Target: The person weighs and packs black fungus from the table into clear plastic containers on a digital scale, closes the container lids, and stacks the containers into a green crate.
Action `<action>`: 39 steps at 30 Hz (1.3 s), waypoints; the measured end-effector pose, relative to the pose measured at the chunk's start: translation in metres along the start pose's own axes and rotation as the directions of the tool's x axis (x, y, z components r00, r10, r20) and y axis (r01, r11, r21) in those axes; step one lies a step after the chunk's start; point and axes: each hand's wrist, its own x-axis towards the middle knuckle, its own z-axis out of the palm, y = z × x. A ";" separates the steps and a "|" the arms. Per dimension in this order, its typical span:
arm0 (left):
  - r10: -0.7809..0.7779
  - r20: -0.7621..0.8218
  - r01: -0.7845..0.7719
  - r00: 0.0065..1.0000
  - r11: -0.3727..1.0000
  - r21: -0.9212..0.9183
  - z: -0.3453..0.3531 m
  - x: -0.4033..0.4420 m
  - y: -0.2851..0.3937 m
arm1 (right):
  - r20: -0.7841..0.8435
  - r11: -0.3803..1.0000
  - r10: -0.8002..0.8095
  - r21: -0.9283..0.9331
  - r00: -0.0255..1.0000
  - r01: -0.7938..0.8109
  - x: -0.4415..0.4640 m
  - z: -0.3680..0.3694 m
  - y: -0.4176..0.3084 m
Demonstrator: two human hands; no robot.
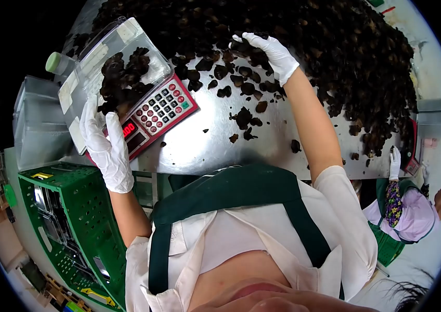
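Note:
My left hand, in a white glove, is at the near left corner of a red digital scale. Its fingers are stretched, thumb apart, beside a clear plastic tray on the scale. Dark, curled pieces that look like dried black fungus lie in the tray. The scale's red display is partly readable, ending in zeros. My right hand, also gloved, curls over dark fungus pieces at the near edge of a large heap; its fingertips are partly hidden.
Loose pieces lie scattered on the metal table. Left of the scale stand clear plastic boxes and a green-lidded jar. A green crate is below at left. Another person works at far right.

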 end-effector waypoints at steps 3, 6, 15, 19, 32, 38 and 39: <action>0.010 -0.039 -0.011 0.999 1.000 -0.012 -0.003 -0.002 -0.004 | 0.046 0.998 -0.015 0.057 0.999 0.013 0.002 0.019 -0.011; -0.021 -0.054 0.018 0.998 0.997 -0.070 -0.009 -0.002 -0.001 | 0.189 0.992 -0.129 0.016 0.973 0.128 0.009 0.057 -0.037; 0.080 -0.077 -0.076 0.994 0.996 0.049 -0.015 0.017 0.013 | 0.785 0.248 -0.450 -0.350 0.427 0.903 0.036 0.223 -0.051; 0.023 -0.010 -0.024 1.000 0.994 -0.105 0.001 0.018 -0.003 | 0.859 -0.191 -0.243 -0.498 0.451 0.846 0.023 0.231 -0.043; -0.016 0.042 0.021 0.999 0.990 -0.141 -0.007 0.016 -0.017 | 0.496 0.568 -0.424 -0.506 0.758 0.649 0.003 0.133 -0.069; -0.068 -0.066 0.047 0.996 0.960 -0.276 -0.026 0.035 0.001 | -0.111 0.761 -0.336 -0.617 0.935 0.200 -0.013 0.024 -0.025; 0.164 -0.100 -0.180 0.981 0.968 -0.174 -0.027 0.039 -0.004 | -0.171 0.728 -0.332 -0.672 0.928 0.137 -0.017 0.000 -0.014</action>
